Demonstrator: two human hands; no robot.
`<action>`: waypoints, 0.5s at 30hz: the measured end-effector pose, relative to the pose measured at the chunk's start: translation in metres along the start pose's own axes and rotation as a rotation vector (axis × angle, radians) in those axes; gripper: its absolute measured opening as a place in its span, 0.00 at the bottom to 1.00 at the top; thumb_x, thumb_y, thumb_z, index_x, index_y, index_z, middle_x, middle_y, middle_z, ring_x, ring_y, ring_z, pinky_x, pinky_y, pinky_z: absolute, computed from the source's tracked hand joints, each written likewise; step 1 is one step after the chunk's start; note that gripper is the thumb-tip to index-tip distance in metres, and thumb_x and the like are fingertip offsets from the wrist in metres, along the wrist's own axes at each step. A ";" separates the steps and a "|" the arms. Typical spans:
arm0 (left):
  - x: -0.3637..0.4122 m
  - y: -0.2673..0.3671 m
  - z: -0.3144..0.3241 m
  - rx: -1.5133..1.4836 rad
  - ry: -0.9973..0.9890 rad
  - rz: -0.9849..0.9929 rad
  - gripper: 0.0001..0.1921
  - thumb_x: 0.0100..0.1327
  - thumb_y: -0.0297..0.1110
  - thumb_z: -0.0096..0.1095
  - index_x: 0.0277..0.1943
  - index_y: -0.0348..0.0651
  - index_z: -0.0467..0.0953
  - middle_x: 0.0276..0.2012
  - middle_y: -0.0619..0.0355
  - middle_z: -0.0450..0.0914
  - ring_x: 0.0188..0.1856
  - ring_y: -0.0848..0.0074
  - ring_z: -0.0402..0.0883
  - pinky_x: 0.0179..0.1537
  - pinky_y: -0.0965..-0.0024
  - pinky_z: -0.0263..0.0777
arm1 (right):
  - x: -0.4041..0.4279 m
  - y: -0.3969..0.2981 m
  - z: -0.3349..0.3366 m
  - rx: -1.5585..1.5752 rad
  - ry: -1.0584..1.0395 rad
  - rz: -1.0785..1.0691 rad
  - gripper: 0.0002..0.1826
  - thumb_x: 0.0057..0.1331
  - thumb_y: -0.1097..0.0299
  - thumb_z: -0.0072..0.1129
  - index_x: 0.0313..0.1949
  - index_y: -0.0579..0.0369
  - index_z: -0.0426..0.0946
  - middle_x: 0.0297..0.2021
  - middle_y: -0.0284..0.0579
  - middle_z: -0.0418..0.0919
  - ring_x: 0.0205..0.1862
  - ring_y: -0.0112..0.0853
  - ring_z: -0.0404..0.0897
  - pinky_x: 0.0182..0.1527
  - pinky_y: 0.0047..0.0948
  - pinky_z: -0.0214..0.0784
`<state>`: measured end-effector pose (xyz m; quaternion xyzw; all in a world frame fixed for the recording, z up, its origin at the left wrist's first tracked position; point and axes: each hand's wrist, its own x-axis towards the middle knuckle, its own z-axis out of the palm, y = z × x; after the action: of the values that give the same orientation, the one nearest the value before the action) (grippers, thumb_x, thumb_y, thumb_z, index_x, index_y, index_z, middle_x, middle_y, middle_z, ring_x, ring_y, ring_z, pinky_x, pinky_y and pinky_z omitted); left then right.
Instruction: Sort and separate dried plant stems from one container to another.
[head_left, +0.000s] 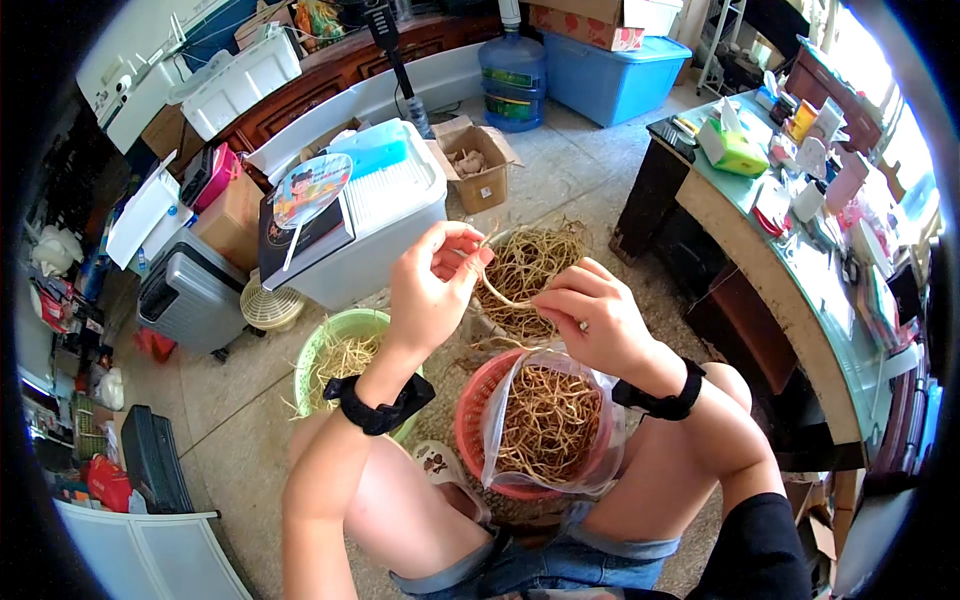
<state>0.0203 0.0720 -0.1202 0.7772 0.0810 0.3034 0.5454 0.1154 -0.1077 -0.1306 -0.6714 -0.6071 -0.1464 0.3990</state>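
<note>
A long pale root (498, 294) bends between my two hands. My left hand (439, 289) pinches its upper end between thumb and fingers. Lower and to the right, my right hand (596, 315) grips the other part, and a thin length trails from it to the left. Behind the hands lies a heap of greenish-brown roots (544, 255). Below my right hand stands a red plastic basket (469, 427) lined with a clear plastic bag (493, 435), holding brown roots (551, 420). A light green basket (306, 367) with paler, thin roots (345, 360) is partly hidden by my left forearm.
A lidded storage box (375, 247) carries a book and a hand fan (311, 191). Beyond are an open cardboard box (480, 180), a water bottle (512, 82) and a blue bin (615, 75). A glass-topped desk (780, 225) curves along the right; a grey suitcase (187, 292) stands left.
</note>
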 end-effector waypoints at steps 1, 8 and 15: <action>0.000 -0.002 0.000 0.001 -0.002 -0.003 0.06 0.59 0.24 0.60 0.39 0.35 0.73 0.28 0.61 0.77 0.29 0.83 0.76 0.30 0.80 0.71 | -0.001 0.001 0.001 -0.009 -0.008 -0.012 0.08 0.45 0.79 0.59 0.28 0.57 0.78 0.27 0.41 0.74 0.31 0.37 0.73 0.33 0.32 0.69; 0.002 -0.007 -0.001 0.083 0.029 0.066 0.05 0.62 0.27 0.58 0.34 0.37 0.70 0.25 0.61 0.76 0.24 0.83 0.75 0.27 0.81 0.69 | -0.001 0.002 -0.002 -0.001 0.001 -0.030 0.08 0.45 0.80 0.58 0.28 0.57 0.78 0.27 0.42 0.74 0.31 0.38 0.73 0.33 0.32 0.69; 0.012 -0.003 -0.023 0.101 0.044 -0.079 0.09 0.66 0.33 0.52 0.33 0.36 0.73 0.32 0.57 0.80 0.25 0.83 0.75 0.25 0.81 0.66 | 0.004 0.015 -0.015 0.069 0.076 0.171 0.05 0.53 0.80 0.56 0.30 0.60 0.76 0.26 0.46 0.74 0.31 0.42 0.73 0.35 0.34 0.67</action>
<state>0.0177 0.0972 -0.1128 0.7930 0.1389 0.2942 0.5151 0.1348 -0.1142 -0.1235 -0.7006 -0.5365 -0.1162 0.4559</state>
